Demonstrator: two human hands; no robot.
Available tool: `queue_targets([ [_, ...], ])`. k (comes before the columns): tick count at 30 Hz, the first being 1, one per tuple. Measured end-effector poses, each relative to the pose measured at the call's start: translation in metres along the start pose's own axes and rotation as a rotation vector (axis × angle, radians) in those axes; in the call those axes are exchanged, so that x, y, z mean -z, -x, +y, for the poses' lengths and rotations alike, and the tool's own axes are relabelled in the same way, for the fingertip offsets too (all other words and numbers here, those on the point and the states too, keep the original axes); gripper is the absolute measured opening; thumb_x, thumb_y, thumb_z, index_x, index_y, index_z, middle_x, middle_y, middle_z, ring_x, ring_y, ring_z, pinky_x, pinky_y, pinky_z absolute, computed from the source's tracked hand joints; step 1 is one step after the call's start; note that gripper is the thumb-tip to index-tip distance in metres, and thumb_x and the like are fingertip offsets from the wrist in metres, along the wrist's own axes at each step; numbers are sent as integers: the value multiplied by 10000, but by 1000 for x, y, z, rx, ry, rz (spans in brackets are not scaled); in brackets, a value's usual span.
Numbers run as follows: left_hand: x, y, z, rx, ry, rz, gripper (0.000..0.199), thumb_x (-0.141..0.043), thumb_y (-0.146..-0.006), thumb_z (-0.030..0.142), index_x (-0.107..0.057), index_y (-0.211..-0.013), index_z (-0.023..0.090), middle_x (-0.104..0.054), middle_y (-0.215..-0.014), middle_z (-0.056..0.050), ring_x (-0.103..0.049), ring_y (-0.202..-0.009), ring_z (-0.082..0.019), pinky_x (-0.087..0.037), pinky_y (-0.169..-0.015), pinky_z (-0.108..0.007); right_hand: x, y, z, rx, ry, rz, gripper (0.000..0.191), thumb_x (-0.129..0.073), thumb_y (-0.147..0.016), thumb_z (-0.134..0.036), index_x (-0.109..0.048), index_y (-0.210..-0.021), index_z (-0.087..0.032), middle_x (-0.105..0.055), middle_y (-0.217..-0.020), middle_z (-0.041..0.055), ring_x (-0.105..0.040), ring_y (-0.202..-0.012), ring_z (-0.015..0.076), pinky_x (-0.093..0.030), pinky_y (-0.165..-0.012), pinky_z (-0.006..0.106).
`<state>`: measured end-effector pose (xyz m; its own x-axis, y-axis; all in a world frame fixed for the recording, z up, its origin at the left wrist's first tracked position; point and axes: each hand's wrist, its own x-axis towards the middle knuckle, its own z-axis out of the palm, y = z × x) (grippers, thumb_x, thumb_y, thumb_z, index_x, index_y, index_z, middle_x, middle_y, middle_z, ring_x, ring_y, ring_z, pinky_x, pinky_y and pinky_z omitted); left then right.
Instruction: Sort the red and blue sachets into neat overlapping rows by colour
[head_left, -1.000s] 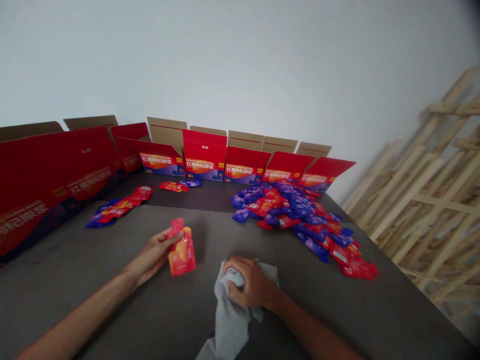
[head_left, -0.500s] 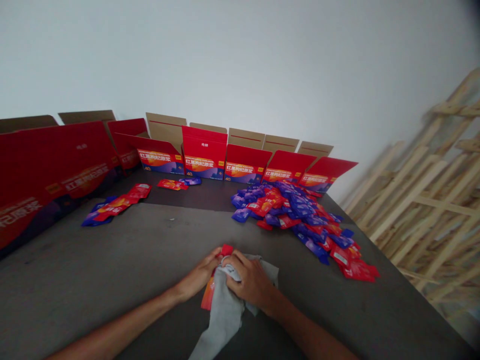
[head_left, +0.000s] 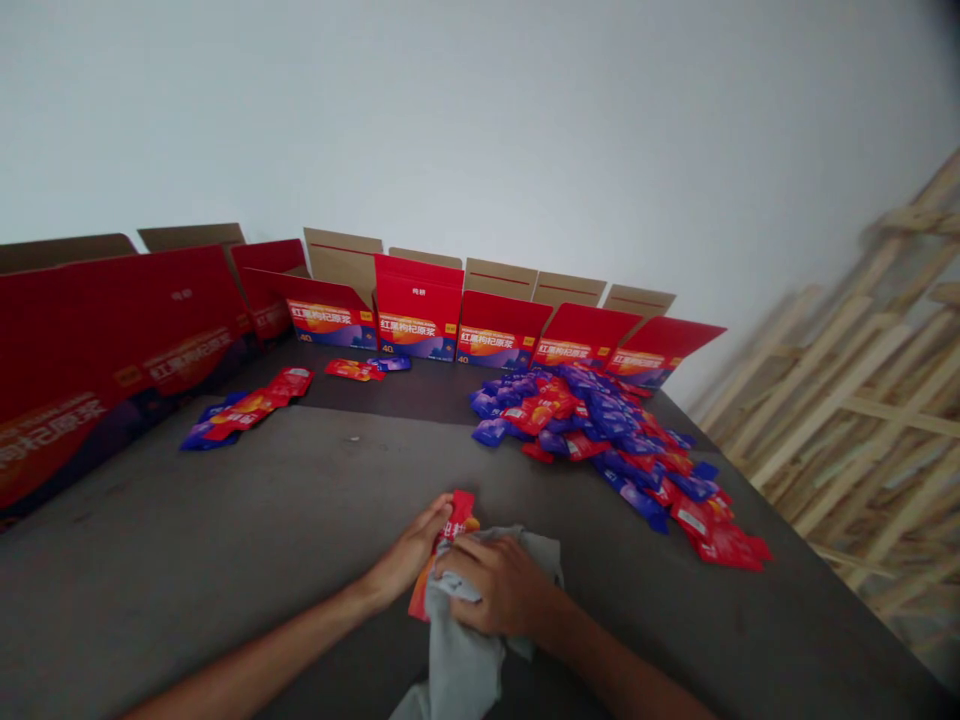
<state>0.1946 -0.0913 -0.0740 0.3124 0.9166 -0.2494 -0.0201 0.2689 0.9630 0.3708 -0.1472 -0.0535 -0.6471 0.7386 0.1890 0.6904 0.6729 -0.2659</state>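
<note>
Near the front of the dark table, my left hand [head_left: 414, 548] grips the upper left edge of a red and orange sachet [head_left: 459, 517]. A grey cloth [head_left: 463, 650] is bunched in my right hand [head_left: 499, 585], which presses it against the sachet's middle and lower part. Part of the sachet is hidden under the cloth; its red top end and orange lower corner show. The cloth's loose end hangs toward me. Farther right lies a heap of red and purple sachets [head_left: 600, 425], apart from both hands.
Open red cartons [head_left: 418, 322] line the table's back, with larger red boxes [head_left: 97, 370] along the left. Several sachets [head_left: 251, 408] lie at left, and a small group [head_left: 360, 369] by the cartons. Wooden slats [head_left: 862, 420] stand beyond the table's right edge.
My right hand has slid the cloth down the sachet, uncovering more of its red upper part. My left hand keeps hold near the top. The view has shifted slightly.
</note>
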Motion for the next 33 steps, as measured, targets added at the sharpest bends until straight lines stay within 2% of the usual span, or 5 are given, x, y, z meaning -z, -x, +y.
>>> queue_targets([
  [5, -3, 4, 8, -84, -14, -116, 498, -589, -879, 615, -686, -1177, 228, -704, -1261, -74, -555, -1309, -298, -360, -1177, -406, 1, -6, 7, -218, 9, 147, 319, -635, -887, -207, -637, -1203, -242, -677, -1178, 58, -682, -955, 211, -489, -749, 299],
  [14, -3, 1, -2, -39, 78, -81, 527, -579, -888, 656, -547, -1218, 247, -660, -963, -2, -639, -919, -202, -474, -958, -341, 2, 2, -3, 85, -52, -89, 316, -715, -863, -370, -635, -1146, -252, -709, -1080, 8, -663, -876, 190, -444, -735, 279],
  [24, -4, 6, 8, -138, 37, -199, 534, -553, -900, 672, -639, -1187, 229, -684, -1187, -61, -574, -1217, -264, -377, -1134, -377, 3, -7, 4, -256, -9, 122, 305, -629, -911, -203, -614, -1213, -237, -668, -1203, 66, -675, -993, 224, -507, -782, 312],
  [28, -4, 4, 4, -142, 57, -139, 566, -566, -883, 697, -621, -1203, 233, -672, -1202, -66, -564, -1234, -274, -364, -1149, -392, 5, -6, 3, -232, -29, 91, 334, -630, -915, -206, -599, -1246, -243, -664, -1199, 60, -676, -984, 219, -507, -780, 305],
  [33, -4, 2, -1, -81, 120, -65, 674, -571, -853, 743, -547, -1303, 242, -659, -1173, -57, -604, -1154, -264, -399, -1112, -403, 8, -2, -3, -55, -45, -18, 315, -672, -907, -279, -611, -1216, -270, -686, -1145, 17, -673, -915, 204, -476, -741, 283],
])
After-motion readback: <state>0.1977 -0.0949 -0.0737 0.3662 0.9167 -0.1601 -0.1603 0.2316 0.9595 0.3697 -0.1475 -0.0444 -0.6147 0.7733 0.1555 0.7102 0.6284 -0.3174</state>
